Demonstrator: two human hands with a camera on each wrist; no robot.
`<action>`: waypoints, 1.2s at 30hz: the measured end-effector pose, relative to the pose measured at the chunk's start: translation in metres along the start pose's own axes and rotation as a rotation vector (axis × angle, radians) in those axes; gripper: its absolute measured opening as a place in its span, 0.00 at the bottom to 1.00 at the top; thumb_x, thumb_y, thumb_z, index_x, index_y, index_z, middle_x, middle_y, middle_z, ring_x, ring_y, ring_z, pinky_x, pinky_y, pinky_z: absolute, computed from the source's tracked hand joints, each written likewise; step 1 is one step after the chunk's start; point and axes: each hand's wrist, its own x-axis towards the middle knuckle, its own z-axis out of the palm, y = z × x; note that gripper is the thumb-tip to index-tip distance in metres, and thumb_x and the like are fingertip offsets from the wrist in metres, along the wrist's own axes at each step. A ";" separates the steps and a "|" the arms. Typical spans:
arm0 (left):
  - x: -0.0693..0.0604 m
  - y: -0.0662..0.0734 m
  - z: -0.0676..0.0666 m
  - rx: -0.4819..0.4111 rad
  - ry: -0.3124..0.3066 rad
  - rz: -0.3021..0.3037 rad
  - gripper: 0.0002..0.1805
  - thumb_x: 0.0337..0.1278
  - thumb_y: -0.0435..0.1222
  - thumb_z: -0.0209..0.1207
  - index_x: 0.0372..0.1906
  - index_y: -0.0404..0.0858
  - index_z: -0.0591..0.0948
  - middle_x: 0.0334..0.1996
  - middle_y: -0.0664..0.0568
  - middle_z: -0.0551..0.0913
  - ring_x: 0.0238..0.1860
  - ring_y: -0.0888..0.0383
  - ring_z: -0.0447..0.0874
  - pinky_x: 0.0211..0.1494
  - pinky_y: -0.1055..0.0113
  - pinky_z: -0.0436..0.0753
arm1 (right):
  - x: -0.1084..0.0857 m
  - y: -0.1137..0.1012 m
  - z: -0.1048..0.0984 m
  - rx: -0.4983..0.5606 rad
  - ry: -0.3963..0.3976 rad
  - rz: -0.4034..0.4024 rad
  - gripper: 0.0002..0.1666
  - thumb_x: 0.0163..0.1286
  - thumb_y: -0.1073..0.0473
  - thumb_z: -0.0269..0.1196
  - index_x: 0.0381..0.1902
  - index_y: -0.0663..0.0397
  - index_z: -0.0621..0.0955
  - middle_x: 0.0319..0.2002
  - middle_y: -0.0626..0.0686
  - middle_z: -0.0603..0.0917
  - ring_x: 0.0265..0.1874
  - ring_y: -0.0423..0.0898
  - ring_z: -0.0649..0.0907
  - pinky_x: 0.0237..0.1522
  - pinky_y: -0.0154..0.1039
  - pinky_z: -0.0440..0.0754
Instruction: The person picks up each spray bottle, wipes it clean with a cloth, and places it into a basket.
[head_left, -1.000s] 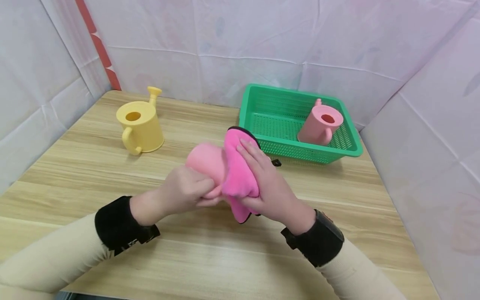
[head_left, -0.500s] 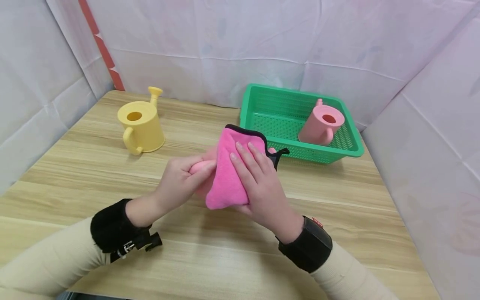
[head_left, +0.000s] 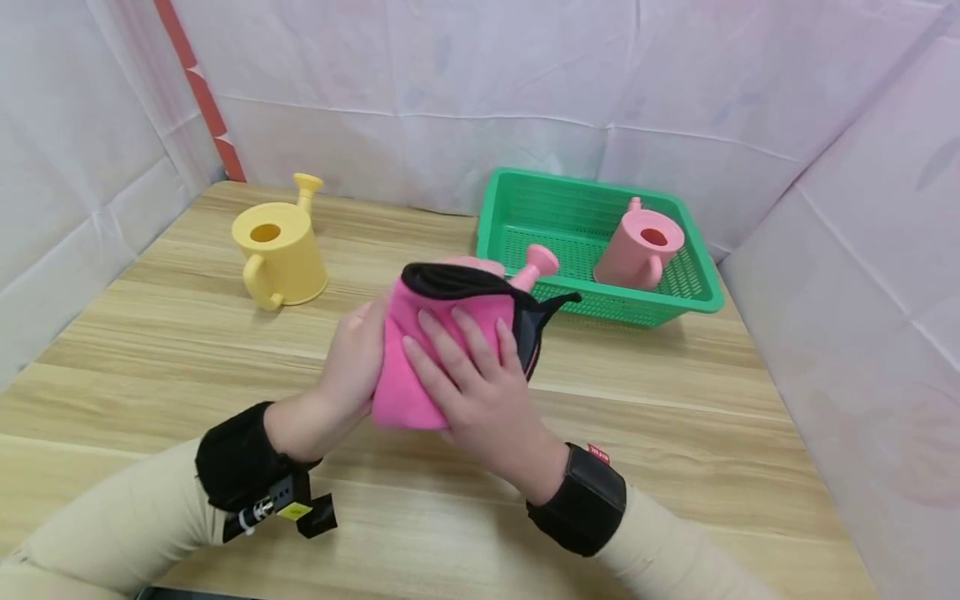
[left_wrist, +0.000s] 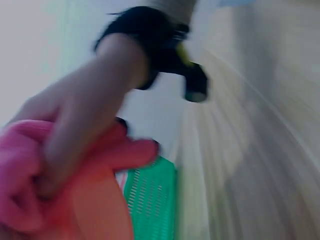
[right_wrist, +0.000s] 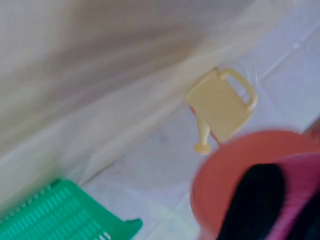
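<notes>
My right hand is lying over the pink cloth, its fingers straight, spread a little and pressing the fabric down onto the pink watering can. My left hand is clamping that same can from the left side, though the cloth is hiding most of its fingertips. The can is hanging above the table between my two hands, its smooth, stubby spout and flared head poking out past the cloth toward the basket. The cloth is looking soft and plush, bright pink on one face and dark grey on the other, with black edging and a small black loop sticking out at the corner.

Beyond my hands, the green basket is sitting near the back of the table, its plastic walls and floor pierced with small slots. Inside, at the right end, a second pink can is resting, its round opening facing up and its handle turned toward me. Away to the left, the yellow watering can is standing upright, a smooth cylinder with a round hole on top, a curved handle and a flared spout. Pale, creased fabric is hanging behind everything.
</notes>
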 end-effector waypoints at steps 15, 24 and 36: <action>0.004 0.017 -0.004 -0.344 -0.144 0.088 0.28 0.70 0.48 0.42 0.12 0.44 0.53 0.09 0.56 0.49 0.09 0.60 0.45 0.14 0.71 0.55 | 0.001 0.025 0.004 0.686 0.219 0.381 0.43 0.67 0.45 0.53 0.70 0.63 0.52 0.69 0.64 0.54 0.67 0.61 0.55 0.63 0.56 0.58; -0.008 -0.002 0.006 -0.178 -0.133 0.204 0.27 0.68 0.44 0.46 0.12 0.39 0.57 0.09 0.53 0.54 0.10 0.58 0.50 0.14 0.70 0.59 | 0.010 0.020 0.005 0.436 0.224 0.423 0.51 0.62 0.38 0.54 0.72 0.58 0.46 0.69 0.62 0.52 0.66 0.59 0.58 0.63 0.58 0.57; 0.001 0.009 0.002 -0.185 -0.028 0.067 0.24 0.68 0.46 0.46 0.16 0.41 0.61 0.11 0.58 0.55 0.11 0.65 0.50 0.13 0.74 0.51 | -0.013 -0.004 0.007 -0.080 -0.012 -0.044 0.22 0.70 0.63 0.48 0.62 0.49 0.72 0.65 0.52 0.67 0.64 0.56 0.66 0.59 0.63 0.59</action>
